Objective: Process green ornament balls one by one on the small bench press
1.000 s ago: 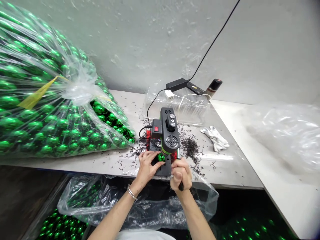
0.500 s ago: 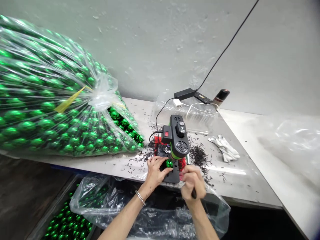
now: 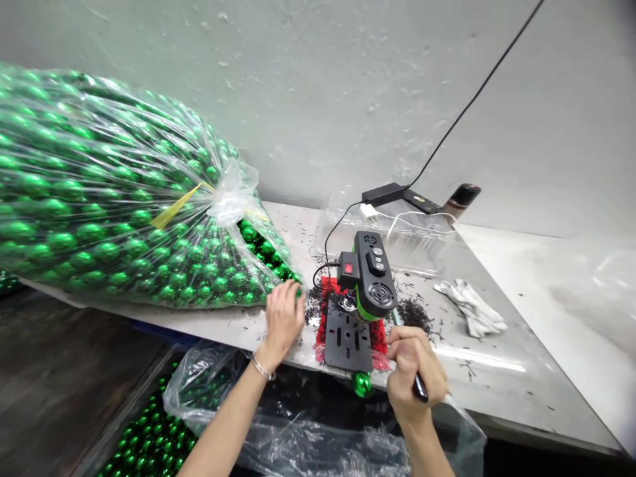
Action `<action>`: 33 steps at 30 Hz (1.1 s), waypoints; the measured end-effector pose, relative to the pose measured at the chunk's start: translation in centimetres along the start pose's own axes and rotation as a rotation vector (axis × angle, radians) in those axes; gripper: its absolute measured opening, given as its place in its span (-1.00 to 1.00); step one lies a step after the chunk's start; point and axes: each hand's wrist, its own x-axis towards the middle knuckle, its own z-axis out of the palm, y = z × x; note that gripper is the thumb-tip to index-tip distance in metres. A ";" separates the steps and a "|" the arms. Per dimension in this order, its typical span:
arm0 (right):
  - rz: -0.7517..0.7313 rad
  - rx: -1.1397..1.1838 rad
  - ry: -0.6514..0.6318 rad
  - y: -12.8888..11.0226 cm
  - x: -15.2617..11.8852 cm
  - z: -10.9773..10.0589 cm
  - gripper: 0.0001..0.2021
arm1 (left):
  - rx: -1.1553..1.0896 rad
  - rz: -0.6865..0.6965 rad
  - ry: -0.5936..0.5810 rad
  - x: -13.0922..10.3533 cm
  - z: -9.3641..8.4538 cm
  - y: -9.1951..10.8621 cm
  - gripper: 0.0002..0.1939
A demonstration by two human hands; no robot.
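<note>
My left hand (image 3: 285, 315) is at the mouth of the clear bag (image 3: 233, 199), its fingers bent round a shiny green ball (image 3: 299, 292) that shows only in part. My right hand (image 3: 416, 371) grips the lever handle (image 3: 420, 388) of a small bench drill press (image 3: 376, 275), the handle's black end poking out below the fist. Under the drill head, the slotted black base plate (image 3: 348, 339) has no ball on it. Another green ball (image 3: 362, 384) is just off the front of the plate, at the table edge above the plastic-lined opening.
Red material (image 3: 322, 338) lies under the base plate, with black shavings (image 3: 415, 315) around. White gloves (image 3: 472, 308) rest at the right. Behind stand a clear plastic tray (image 3: 322, 232), a power adapter (image 3: 382, 194) and a dark-capped bottle (image 3: 462, 197). Below is a bin of green balls (image 3: 149, 437).
My left hand has left the ball at the base plate and moved left to the bag. That ball has come off the plate's front. The view has shifted; my right hand stays on the lever.
</note>
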 end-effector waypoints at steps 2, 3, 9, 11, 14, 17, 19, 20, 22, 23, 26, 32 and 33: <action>0.005 0.000 0.002 -0.1 0.1 0.1 -0.72 | 0.214 -0.010 -0.038 3.3 -0.1 -0.3 -0.74; 0.008 -0.003 0.004 -0.2 0.2 0.1 -0.72 | 0.315 0.005 -0.095 4.4 -0.1 -0.4 -0.76; 0.012 -0.017 -0.005 -0.4 0.1 0.1 -0.73 | 0.537 0.096 -0.252 5.8 0.3 -0.3 -0.84; 0.007 -0.017 -0.013 -0.4 0.0 0.1 -0.73 | 0.415 0.092 -0.187 5.1 0.0 -0.6 -0.79; 0.006 -0.014 -0.013 -0.2 -0.2 0.1 -0.72 | 0.063 -0.010 -0.100 3.8 -0.8 -0.9 -0.69; 0.016 -0.013 0.000 -0.1 -0.3 0.1 -0.72 | -0.424 -0.229 -0.108 2.0 -1.4 -0.6 -0.59; 0.017 -0.010 0.005 -0.1 -0.3 0.1 -0.73 | -0.702 -0.387 -0.148 0.7 -1.5 0.1 -0.52; 0.015 -0.010 0.003 -0.1 -0.3 0.1 -0.73 | -0.799 -0.457 -0.166 0.1 -1.6 0.5 -0.49; 0.008 -0.012 -0.003 -0.1 -0.3 0.1 -0.73 | -0.917 -0.563 -0.190 -1.0 -1.6 1.4 -0.44; 0.006 -0.013 -0.007 0.0 -0.3 0.1 -0.73 | -0.960 -0.600 -0.202 -1.4 -1.6 1.7 -0.41; 0.002 -0.017 -0.011 0.0 -0.3 0.1 -0.73 | -1.096 -0.684 -0.233 -2.4 -1.7 2.5 -0.40; 0.013 -0.019 0.001 0.1 -0.5 0.0 -0.74 | -1.325 -0.770 -0.264 -3.8 -1.8 2.6 -0.46; 0.018 -0.018 0.001 0.1 -0.5 0.0 -0.76 | -1.372 -0.761 -0.284 -4.0 -1.8 2.5 -0.47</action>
